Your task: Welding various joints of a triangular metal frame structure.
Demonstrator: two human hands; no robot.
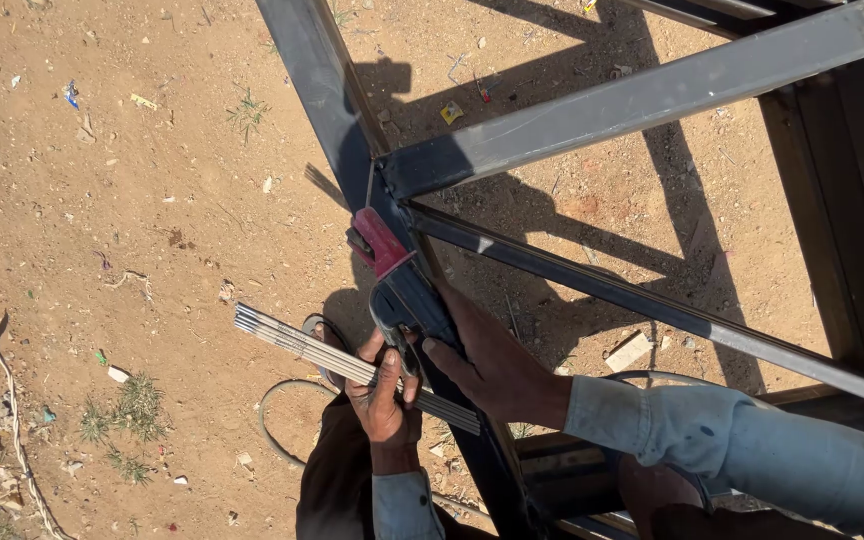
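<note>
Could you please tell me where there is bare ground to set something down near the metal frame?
The widest bare ground lies left of the frame's upright bar, above the grass tufts. Crowded: the joint, where the right hand grips the welding holder and the left hand holds the rod bundle.

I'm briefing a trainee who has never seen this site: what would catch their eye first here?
Probably the red-tipped electrode holder at centre, gripped by the right hand against the grey steel frame. Just below it, the left hand holds a bundle of welding rods pointing left over the sandy ground.
</note>
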